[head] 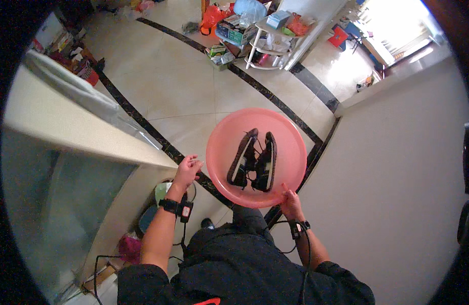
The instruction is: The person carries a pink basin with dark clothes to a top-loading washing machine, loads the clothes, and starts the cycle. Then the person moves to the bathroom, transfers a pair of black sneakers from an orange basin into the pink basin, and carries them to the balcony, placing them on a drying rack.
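A round pink plastic basin is held out in front of me. Two dark shoes with pale sole edges and loose laces lie side by side inside it, toes pointing away from me. At the basin's near right rim, my right hand grips the edge, with one finger along the inner wall. My left hand is in the air just left of the basin, apart from its rim. Its fingers are loosely bent, and I see nothing held in them. Each wrist wears a black strap with a small device and cable.
A grey-white wall rises close on my right. To the left stands a pale partition with a glass panel. Ahead, a white corner shelf and bagged goods stand on the tiled floor. A magenta item lies low at left.
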The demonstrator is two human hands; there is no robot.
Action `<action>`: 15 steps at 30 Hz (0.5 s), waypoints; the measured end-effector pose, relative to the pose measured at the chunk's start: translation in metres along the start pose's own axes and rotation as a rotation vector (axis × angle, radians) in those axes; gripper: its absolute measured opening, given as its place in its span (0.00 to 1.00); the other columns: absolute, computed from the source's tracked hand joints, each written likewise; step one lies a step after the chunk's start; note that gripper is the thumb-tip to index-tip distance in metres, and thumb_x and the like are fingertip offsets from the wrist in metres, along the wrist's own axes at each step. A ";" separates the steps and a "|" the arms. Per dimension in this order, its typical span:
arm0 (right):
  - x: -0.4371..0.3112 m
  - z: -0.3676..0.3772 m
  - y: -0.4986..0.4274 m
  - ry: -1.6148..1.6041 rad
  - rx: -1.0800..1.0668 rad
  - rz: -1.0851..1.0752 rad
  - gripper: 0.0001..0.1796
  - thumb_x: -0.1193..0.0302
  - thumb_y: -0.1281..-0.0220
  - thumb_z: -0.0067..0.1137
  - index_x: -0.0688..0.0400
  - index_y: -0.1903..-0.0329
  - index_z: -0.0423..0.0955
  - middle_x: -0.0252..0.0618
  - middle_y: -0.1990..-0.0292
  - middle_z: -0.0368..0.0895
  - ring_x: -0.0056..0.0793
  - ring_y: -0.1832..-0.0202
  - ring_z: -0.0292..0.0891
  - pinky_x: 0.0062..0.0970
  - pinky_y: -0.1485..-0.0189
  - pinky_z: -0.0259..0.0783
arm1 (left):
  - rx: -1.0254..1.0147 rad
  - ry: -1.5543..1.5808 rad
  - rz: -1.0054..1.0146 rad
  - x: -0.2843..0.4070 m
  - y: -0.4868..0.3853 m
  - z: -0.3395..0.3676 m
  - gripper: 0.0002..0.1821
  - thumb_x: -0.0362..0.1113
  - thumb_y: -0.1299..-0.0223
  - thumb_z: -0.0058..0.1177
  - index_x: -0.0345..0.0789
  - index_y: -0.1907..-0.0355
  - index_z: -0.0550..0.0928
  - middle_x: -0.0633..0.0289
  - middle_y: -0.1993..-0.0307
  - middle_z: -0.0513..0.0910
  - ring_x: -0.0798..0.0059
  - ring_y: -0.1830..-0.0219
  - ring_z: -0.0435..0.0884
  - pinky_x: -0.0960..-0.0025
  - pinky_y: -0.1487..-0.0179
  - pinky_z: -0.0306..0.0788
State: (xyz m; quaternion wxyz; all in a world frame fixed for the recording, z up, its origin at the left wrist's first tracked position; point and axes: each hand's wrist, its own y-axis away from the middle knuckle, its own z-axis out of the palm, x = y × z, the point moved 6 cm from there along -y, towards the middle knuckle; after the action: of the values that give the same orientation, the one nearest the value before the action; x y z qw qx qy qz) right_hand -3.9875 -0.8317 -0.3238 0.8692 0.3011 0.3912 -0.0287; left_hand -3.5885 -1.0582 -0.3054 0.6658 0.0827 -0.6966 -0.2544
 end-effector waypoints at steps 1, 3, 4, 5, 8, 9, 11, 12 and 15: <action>-0.015 0.009 -0.015 0.023 0.053 0.038 0.08 0.67 0.28 0.55 0.58 0.54 0.75 0.33 0.66 0.81 0.31 0.63 0.80 0.33 0.62 0.77 | 0.001 0.046 0.021 0.011 -0.013 0.008 0.34 0.48 0.35 0.63 0.35 0.33 0.69 0.62 0.52 0.83 0.77 0.60 0.81 0.73 0.66 0.77; -0.030 0.042 -0.048 0.028 0.024 0.117 0.07 0.70 0.28 0.53 0.58 0.54 0.76 0.35 0.65 0.82 0.31 0.63 0.80 0.32 0.62 0.77 | 0.089 0.099 -0.070 0.019 -0.026 0.010 0.35 0.48 0.35 0.63 0.35 0.32 0.68 0.62 0.53 0.84 0.76 0.58 0.82 0.72 0.65 0.78; -0.032 0.053 -0.060 0.066 0.073 0.194 0.07 0.71 0.29 0.52 0.58 0.53 0.76 0.36 0.65 0.82 0.31 0.62 0.80 0.31 0.62 0.77 | 0.124 0.107 -0.113 0.020 -0.031 0.012 0.33 0.48 0.35 0.63 0.35 0.33 0.70 0.63 0.55 0.85 0.77 0.59 0.82 0.72 0.66 0.79; -0.048 0.068 -0.075 0.208 -0.001 0.111 0.07 0.73 0.30 0.52 0.59 0.54 0.75 0.36 0.64 0.82 0.30 0.61 0.80 0.32 0.59 0.78 | 0.109 0.227 -0.150 0.018 -0.035 0.020 0.31 0.48 0.35 0.63 0.34 0.35 0.72 0.64 0.56 0.85 0.77 0.60 0.83 0.72 0.66 0.79; -0.076 0.102 -0.124 0.285 -0.142 0.110 0.08 0.78 0.33 0.52 0.62 0.54 0.75 0.38 0.60 0.82 0.32 0.58 0.81 0.32 0.53 0.79 | 0.181 0.388 0.020 0.025 -0.053 0.029 0.22 0.43 0.34 0.63 0.31 0.45 0.79 0.65 0.60 0.84 0.78 0.64 0.83 0.71 0.68 0.80; -0.088 0.113 -0.141 0.510 -0.221 -0.008 0.09 0.79 0.35 0.53 0.62 0.53 0.75 0.39 0.59 0.83 0.33 0.57 0.81 0.33 0.53 0.79 | 0.209 0.381 -0.043 0.021 -0.061 0.030 0.21 0.43 0.35 0.63 0.31 0.46 0.79 0.64 0.61 0.84 0.78 0.65 0.83 0.71 0.68 0.80; -0.104 0.120 -0.175 0.783 -0.252 -0.044 0.11 0.81 0.37 0.54 0.63 0.51 0.75 0.41 0.57 0.84 0.34 0.55 0.81 0.33 0.52 0.78 | 0.179 0.346 -0.085 0.022 -0.081 0.039 0.19 0.42 0.35 0.63 0.31 0.49 0.80 0.64 0.63 0.84 0.79 0.67 0.82 0.72 0.69 0.79; -0.111 0.124 -0.193 0.761 -0.267 -0.034 0.13 0.82 0.37 0.55 0.64 0.49 0.74 0.42 0.56 0.84 0.33 0.55 0.82 0.32 0.51 0.78 | 0.247 0.247 -0.013 0.030 -0.095 0.037 0.19 0.41 0.36 0.64 0.29 0.51 0.80 0.63 0.65 0.84 0.78 0.69 0.82 0.72 0.69 0.77; -0.133 0.142 -0.251 0.643 -0.438 -0.004 0.15 0.75 0.32 0.55 0.62 0.44 0.74 0.43 0.53 0.85 0.35 0.52 0.82 0.34 0.47 0.78 | 0.400 0.113 0.267 0.071 -0.138 0.024 0.18 0.39 0.38 0.65 0.28 0.53 0.80 0.61 0.66 0.84 0.76 0.70 0.81 0.71 0.69 0.77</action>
State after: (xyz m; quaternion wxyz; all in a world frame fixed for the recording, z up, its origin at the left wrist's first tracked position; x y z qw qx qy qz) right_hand -4.0575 -1.1391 -0.2838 0.7457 0.1012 0.6412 0.1497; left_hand -3.6494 -1.2029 -0.3067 0.7017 0.1343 -0.6995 -0.0163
